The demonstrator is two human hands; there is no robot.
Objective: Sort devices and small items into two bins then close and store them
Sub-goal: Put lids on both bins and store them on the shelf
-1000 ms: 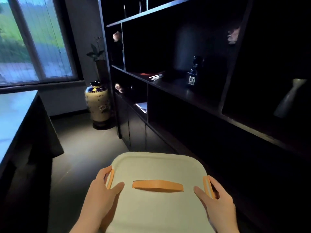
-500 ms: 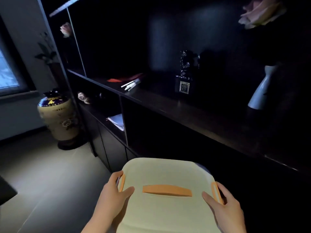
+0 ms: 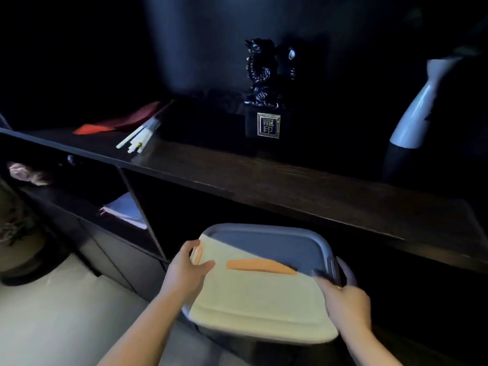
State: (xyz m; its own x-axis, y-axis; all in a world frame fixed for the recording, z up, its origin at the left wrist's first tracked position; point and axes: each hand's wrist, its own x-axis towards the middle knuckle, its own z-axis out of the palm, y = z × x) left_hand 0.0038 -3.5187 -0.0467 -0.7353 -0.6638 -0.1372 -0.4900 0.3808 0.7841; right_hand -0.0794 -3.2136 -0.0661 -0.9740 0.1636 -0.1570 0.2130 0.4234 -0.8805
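A closed bin with a cream lid (image 3: 253, 299) and an orange top handle (image 3: 261, 266) hangs in front of me, its far end in the shadow of a dark shelf unit's lower compartment. My left hand (image 3: 186, 272) grips the bin's left side at the orange latch, thumb on the lid. My right hand (image 3: 343, 294) grips the right side at the other latch. The bin's body below the lid is mostly hidden.
A dark shelf board (image 3: 290, 186) runs just above the bin. On it stand a black dragon seal (image 3: 266, 93), white sticks (image 3: 137, 138), a red folder (image 3: 113, 122) and a white vase (image 3: 420, 112). Papers (image 3: 126, 210) lie in the left compartment. Pale floor (image 3: 52, 313) lies at the lower left.
I have come closer to the shelf unit and turned right. The bin has moved forward, and its far end now lies in the shadow under the shelf board. Both hands keep their grip.
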